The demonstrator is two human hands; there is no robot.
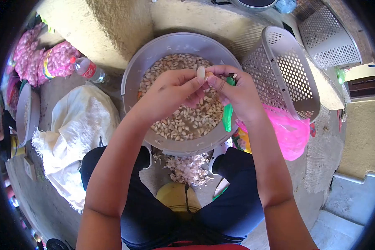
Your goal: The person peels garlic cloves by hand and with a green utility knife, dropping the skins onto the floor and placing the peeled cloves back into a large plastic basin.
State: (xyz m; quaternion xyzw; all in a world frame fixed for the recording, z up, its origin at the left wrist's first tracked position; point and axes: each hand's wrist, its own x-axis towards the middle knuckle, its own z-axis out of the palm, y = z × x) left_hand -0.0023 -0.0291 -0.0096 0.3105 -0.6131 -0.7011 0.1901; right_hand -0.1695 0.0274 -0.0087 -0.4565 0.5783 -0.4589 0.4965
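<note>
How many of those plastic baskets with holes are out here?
2. The tipped basket leans just right of the grey basin. The far basket sits farther back at the upper right. More may be hidden outside the view.

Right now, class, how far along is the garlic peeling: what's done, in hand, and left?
Done: the grey basin holds many peeled cloves, and skins lie heaped beneath it. In hand: left hand and right hand pinch one clove, the right also gripping a green-handled knife. Left: pink net bags of garlic look full.
</note>
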